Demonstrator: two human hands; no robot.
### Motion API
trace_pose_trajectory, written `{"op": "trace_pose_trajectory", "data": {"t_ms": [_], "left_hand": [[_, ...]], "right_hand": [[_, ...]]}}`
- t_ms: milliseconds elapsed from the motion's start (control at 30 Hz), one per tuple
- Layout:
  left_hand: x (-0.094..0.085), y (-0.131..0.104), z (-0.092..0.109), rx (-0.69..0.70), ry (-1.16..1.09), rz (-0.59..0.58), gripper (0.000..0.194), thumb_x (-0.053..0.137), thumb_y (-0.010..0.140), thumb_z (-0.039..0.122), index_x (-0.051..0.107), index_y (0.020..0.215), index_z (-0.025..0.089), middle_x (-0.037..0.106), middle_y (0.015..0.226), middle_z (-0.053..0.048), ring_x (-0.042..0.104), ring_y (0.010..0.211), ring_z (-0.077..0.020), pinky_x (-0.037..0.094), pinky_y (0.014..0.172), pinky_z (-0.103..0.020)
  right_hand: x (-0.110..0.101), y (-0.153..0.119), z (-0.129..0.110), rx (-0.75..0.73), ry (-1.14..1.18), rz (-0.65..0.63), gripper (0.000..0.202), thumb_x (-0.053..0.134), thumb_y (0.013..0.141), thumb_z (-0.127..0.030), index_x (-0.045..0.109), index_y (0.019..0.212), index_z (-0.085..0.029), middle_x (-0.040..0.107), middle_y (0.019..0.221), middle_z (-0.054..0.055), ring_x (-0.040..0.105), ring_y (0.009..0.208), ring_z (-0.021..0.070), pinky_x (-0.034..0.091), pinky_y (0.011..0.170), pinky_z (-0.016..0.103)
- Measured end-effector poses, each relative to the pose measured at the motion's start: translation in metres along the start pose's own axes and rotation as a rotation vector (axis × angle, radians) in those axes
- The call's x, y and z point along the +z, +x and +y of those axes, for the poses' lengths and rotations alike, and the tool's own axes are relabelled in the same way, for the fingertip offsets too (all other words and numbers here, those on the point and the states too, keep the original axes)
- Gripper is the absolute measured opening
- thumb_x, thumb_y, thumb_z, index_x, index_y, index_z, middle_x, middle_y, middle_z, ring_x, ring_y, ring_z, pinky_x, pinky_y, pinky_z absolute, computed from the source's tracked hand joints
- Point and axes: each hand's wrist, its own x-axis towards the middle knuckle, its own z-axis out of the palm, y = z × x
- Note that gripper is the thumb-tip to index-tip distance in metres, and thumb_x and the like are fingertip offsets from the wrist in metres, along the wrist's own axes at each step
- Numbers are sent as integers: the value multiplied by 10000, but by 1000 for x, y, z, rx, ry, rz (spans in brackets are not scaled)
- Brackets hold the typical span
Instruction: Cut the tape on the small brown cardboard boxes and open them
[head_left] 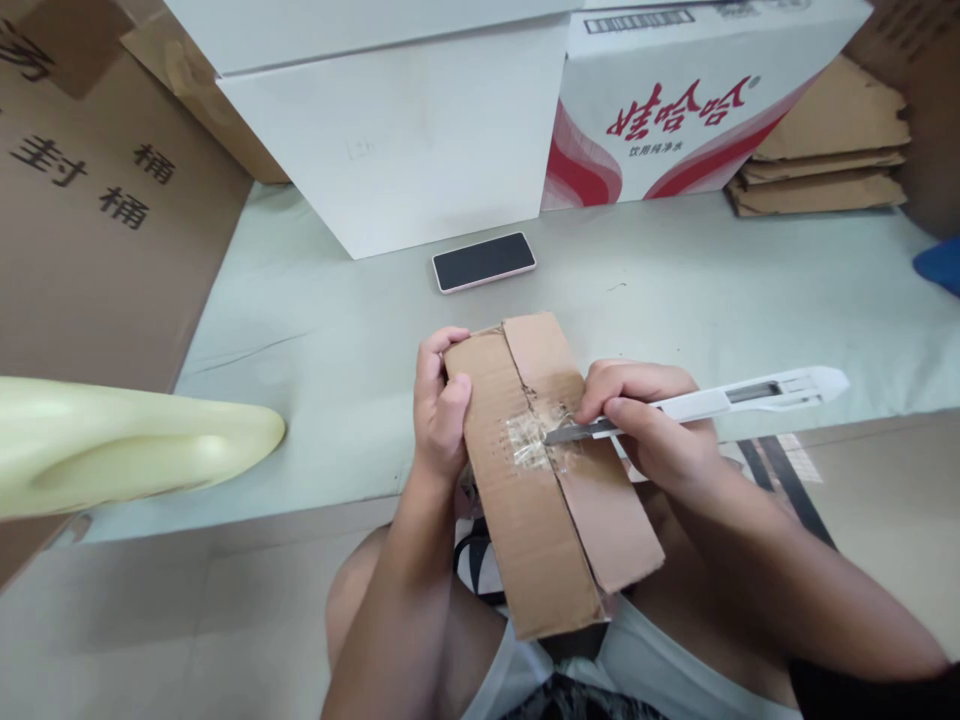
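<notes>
— Hands first: how placed in the head view?

— Set apart from each other. With left hand (pixel 441 410), clamped on the upper left edge of a cardboard box (pixel 517 530), pressing thumb (pixel 454 395) to the top face. With right hand (pixel 664 425), closed around a white utility knife (pixel 720 401), pointing its blade (pixel 576 433) leftward at clear tape (pixel 527 440) over the seam (pixel 571 510).

— Touching the box with the right hand too?

— Close to its right edge; impossible to tell whether in contact.

— And where to look for the box?

— Above the lap (pixel 660 655), slanting, with its far end in front of the tabletop (pixel 345 330).

— What to note farther back?

— On the tabletop, a phone (pixel 484 262), lying flat, dark screen up, near a large white box (pixel 420 140). Just beside that, a white-and-red carton (pixel 675 165); then, to the right, stacked flat cardboard (pixel 825 140).

— And at the sides?

— At left, a big brown carton (pixel 97 260) printed with black characters, and, nearer, a smooth pale yellow object (pixel 150 440), too cropped to name. At far right, something blue (pixel 941 265), also cropped.
</notes>
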Motion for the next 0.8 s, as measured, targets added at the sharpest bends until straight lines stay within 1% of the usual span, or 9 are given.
{"op": "trace_pose_trajectory", "data": {"t_ms": [133, 233, 367, 467, 567, 633, 667, 700, 800], "left_hand": [[-1, 1, 0, 19, 27, -10, 427, 628, 890, 545, 632, 1233, 290, 660, 1248, -78, 606, 1101, -278, 519, 955, -453], [-1, 1, 0, 17, 24, -21, 417, 631, 897, 538, 635, 1243, 305, 658, 1249, -77, 603, 1111, -278, 527, 967, -455], [-3, 1, 4, -7, 45, -37, 405, 636, 898, 517, 645, 1249, 315, 668, 1263, -74, 614, 1128, -283, 537, 987, -456], [-6, 3, 10, -15, 69, -18, 365, 622, 915, 467, 663, 1247, 322, 681, 1280, -60, 632, 1158, -282, 537, 1026, -461], [-11, 7, 17, 20, 104, 54, 321, 626, 929, 400, 691, 1237, 333, 703, 1301, -43, 638, 1227, -285, 508, 1108, -483], [-16, 10, 22, 63, 138, 83, 262, 631, 933, 357, 733, 1173, 339, 711, 1325, -29, 620, 1302, -291, 467, 1177, -498], [-18, 11, 23, 83, 159, 84, 222, 625, 937, 340, 759, 1115, 338, 714, 1330, -22, 610, 1329, -293, 451, 1200, -502], [-20, 12, 25, 98, 182, 79, 195, 615, 943, 327, 779, 1049, 335, 717, 1328, -17, 605, 1345, -294, 442, 1213, -503], [-27, 15, 27, 112, 233, 81, 203, 600, 947, 302, 799, 911, 316, 732, 1279, -24, 625, 1310, -296, 468, 1189, -503]], "right_hand": [[-2, 0, 1, 18, 6, 23, 241, 581, 807, -167, 749, 654, -247, 682, 629, 5, 587, 598, 159, 446, 563, 310], [-5, -1, 2, 47, 12, 64, 240, 597, 802, -171, 754, 639, -253, 659, 607, 3, 561, 582, 161, 426, 567, 329], [-9, -3, 4, 63, 66, 104, 215, 623, 821, -235, 766, 663, -255, 647, 618, 12, 568, 611, 176, 416, 589, 348], [-9, -3, 7, 113, 110, 171, 232, 663, 852, -384, 752, 687, -247, 625, 616, 23, 540, 587, 176, 390, 553, 348], [-6, 0, 10, 148, 180, 257, 377, 717, 841, -625, 720, 761, -257, 507, 503, -24, 404, 452, 137, 279, 451, 323], [-4, 4, 12, 137, 198, 294, 477, 716, 808, -746, 683, 844, -272, 412, 438, -76, 315, 382, 115, 207, 409, 309], [-3, 6, 13, 136, 175, 306, 488, 717, 806, -754, 662, 886, -276, 391, 429, -95, 303, 366, 109, 198, 401, 301], [-3, 8, 14, 147, 128, 314, 467, 728, 812, -723, 645, 918, -276, 396, 434, -107, 317, 362, 105, 210, 398, 292], [-3, 11, 19, 254, -99, 263, 307, 759, 834, -497, 642, 980, -254, 537, 527, -89, 481, 441, 113, 349, 457, 276]]}}
